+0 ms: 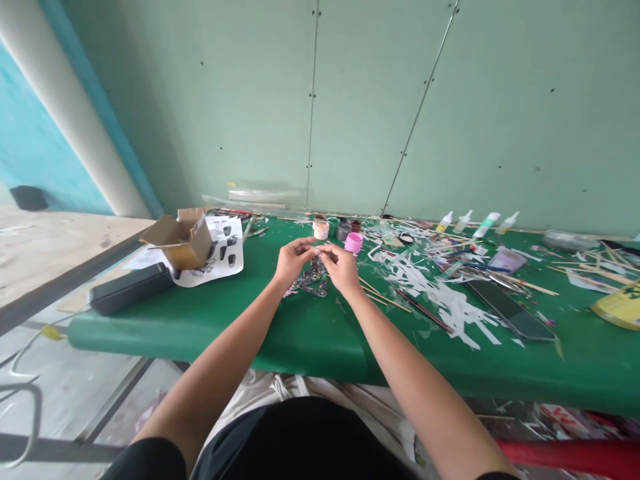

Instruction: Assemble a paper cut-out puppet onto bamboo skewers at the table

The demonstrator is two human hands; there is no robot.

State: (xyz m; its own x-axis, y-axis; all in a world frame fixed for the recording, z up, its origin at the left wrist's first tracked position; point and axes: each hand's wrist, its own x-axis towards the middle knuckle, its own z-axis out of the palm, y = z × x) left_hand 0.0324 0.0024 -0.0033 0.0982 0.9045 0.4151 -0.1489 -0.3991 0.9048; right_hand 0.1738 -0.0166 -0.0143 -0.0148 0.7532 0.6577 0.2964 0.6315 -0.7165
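Note:
My left hand (293,260) and my right hand (341,265) meet fingertip to fingertip above the green table (210,320). Both are pinched shut on something tiny between them that I cannot make out. Just beneath them lies a dark, glittery flat piece (313,280) on the cloth. A pink pot (353,243) stands right behind my right hand. Thin wooden sticks (380,297) lie to the right of my right wrist.
Small paint pots (321,229) stand behind the hands. An open cardboard box (181,241) sits on a printed sheet (227,257) at the left, next to a black case (127,289). White paper scraps (445,297), a phone (510,310) and glue bottles (485,225) crowd the right.

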